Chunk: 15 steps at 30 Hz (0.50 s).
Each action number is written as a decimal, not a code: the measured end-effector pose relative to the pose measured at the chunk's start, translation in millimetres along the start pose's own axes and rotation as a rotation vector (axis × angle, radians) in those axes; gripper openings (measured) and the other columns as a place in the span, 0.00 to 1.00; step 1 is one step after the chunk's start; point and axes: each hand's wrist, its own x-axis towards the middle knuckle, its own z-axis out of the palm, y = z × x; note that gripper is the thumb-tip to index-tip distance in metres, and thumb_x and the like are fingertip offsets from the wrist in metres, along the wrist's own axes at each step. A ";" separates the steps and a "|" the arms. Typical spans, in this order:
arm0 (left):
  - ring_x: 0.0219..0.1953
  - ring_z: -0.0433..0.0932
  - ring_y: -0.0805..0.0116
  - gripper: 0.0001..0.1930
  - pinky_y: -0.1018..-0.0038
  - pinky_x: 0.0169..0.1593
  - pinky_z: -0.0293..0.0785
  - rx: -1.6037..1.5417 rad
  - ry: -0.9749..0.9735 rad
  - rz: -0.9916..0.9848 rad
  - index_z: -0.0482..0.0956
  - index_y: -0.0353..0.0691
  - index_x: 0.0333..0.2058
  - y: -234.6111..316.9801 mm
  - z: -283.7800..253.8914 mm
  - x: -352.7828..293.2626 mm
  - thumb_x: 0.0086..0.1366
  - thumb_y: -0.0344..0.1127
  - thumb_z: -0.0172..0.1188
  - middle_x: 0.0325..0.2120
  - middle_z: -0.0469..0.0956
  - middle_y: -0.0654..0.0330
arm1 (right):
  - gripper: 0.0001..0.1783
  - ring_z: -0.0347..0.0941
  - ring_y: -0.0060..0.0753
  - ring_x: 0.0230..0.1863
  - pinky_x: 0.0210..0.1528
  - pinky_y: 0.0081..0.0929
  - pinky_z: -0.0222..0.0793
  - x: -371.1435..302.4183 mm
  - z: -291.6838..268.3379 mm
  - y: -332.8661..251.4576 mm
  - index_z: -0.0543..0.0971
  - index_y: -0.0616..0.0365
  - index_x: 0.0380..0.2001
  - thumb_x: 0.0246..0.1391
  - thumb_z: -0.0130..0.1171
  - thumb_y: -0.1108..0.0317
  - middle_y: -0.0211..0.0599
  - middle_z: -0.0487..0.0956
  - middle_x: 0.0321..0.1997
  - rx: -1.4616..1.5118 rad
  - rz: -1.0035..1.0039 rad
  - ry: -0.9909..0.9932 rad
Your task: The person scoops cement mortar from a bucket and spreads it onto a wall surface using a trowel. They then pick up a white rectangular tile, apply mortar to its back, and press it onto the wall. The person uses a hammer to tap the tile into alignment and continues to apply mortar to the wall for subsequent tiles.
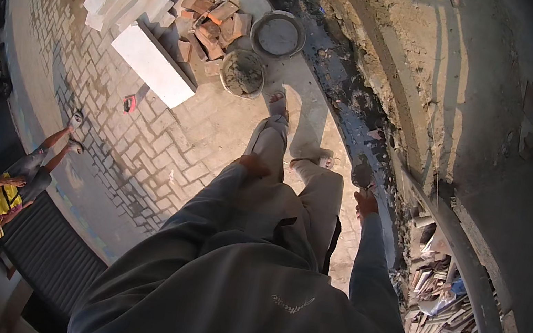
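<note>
My right hand (365, 204) is closed round the handle of a trowel (363, 175), whose grey, mortar-smeared blade points away from me over the edge of the ditch. On my left thigh rests my left hand (254, 166), its fingers lying over the trouser cloth with nothing visible in them. Ahead of my left foot stands a bucket of wet mortar (243, 73). A round black basin (278, 34) with grey contents sits just beyond it.
Broken red bricks (214, 22) are heaped left of the basin. Pale blocks (153, 65) lie beside them on the paving. A dark ditch (342, 88) runs along my right, with a curved concrete edge (400, 69) and piled wood scraps (446, 310). A person in a yellow vest (0, 199) sits far left.
</note>
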 end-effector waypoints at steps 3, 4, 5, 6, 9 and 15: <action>0.60 0.75 0.44 0.57 0.56 0.62 0.72 -0.354 0.161 -0.492 0.58 0.31 0.68 59.7 43.4 4.4 0.52 0.69 0.67 0.61 0.72 0.42 | 0.25 0.74 0.32 0.17 0.18 0.38 0.72 29.4 5.3 -109.7 0.71 0.53 0.51 0.59 0.63 0.49 0.38 0.75 0.21 -0.242 -0.140 -0.061; 0.60 0.75 0.45 0.57 0.56 0.61 0.73 -0.501 0.207 -0.641 0.58 0.32 0.68 71.5 46.2 0.3 0.52 0.69 0.68 0.61 0.72 0.42 | 0.29 0.75 0.33 0.18 0.20 0.38 0.73 46.6 22.8 -147.4 0.71 0.54 0.55 0.58 0.63 0.48 0.39 0.77 0.22 -0.272 -0.209 -0.058; 0.59 0.76 0.45 0.57 0.56 0.61 0.73 -0.581 0.196 -0.705 0.57 0.32 0.69 76.9 49.0 3.0 0.52 0.68 0.68 0.61 0.72 0.42 | 0.33 0.76 0.34 0.19 0.21 0.37 0.74 65.8 38.3 -172.3 0.70 0.55 0.58 0.57 0.64 0.47 0.41 0.78 0.24 -0.287 -0.263 -0.052; 0.59 0.76 0.45 0.58 0.56 0.61 0.73 -0.647 0.167 -0.741 0.56 0.33 0.69 77.4 46.2 6.5 0.51 0.68 0.69 0.61 0.71 0.42 | 0.36 0.77 0.38 0.22 0.23 0.38 0.75 93.9 54.7 -188.5 0.69 0.56 0.61 0.56 0.65 0.46 0.44 0.80 0.27 -0.323 -0.387 -0.053; 0.58 0.76 0.45 0.59 0.55 0.60 0.74 -0.813 0.044 -0.763 0.54 0.35 0.69 61.9 35.0 34.9 0.50 0.67 0.71 0.61 0.71 0.42 | 0.39 0.79 0.44 0.29 0.32 0.45 0.77 129.5 120.0 -268.9 0.67 0.60 0.63 0.56 0.65 0.48 0.49 0.81 0.34 -0.418 -0.464 -0.181; 0.54 0.79 0.46 0.54 0.56 0.55 0.76 -0.902 0.154 -0.894 0.60 0.33 0.64 57.1 62.3 90.1 0.50 0.68 0.70 0.56 0.73 0.42 | 0.32 0.78 0.63 0.50 0.53 0.51 0.72 192.1 246.9 -326.2 0.69 0.63 0.54 0.60 0.56 0.46 0.65 0.80 0.46 -0.807 -0.739 -0.170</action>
